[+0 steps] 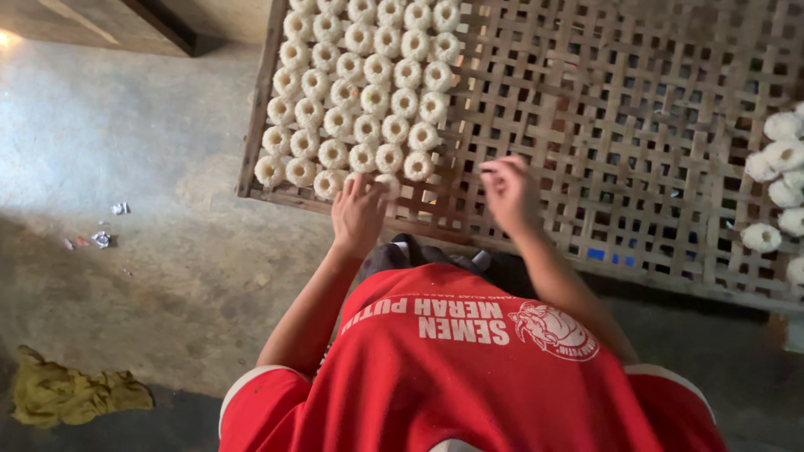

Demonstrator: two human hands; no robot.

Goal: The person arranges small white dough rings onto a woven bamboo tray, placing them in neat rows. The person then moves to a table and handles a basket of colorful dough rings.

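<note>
Pressing a pale ring (387,182) under left hand (358,213) grip, fingers together, right hand (509,192) pinched shut, woven tray (586,125).

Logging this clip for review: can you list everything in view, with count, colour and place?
Round white rings: several dozen, off-white, set in rows on the left part of the rack.
Second group of rings: about seven showing, white, at the right edge, cut off by the frame.
Woven lattice rack: one, brown, across the top and right.
Concrete floor: grey, left side.
Cloth: one, yellow-green, crumpled at lower left.
Scraps: a few, small, pale and reddish, on the floor at left.
Red shirt: one, white trim, bottom centre.
Left hand: at the rack's near edge, touching a ring.
Right hand: fingers pinched together above the bare lattice; any contents hidden.
</note>
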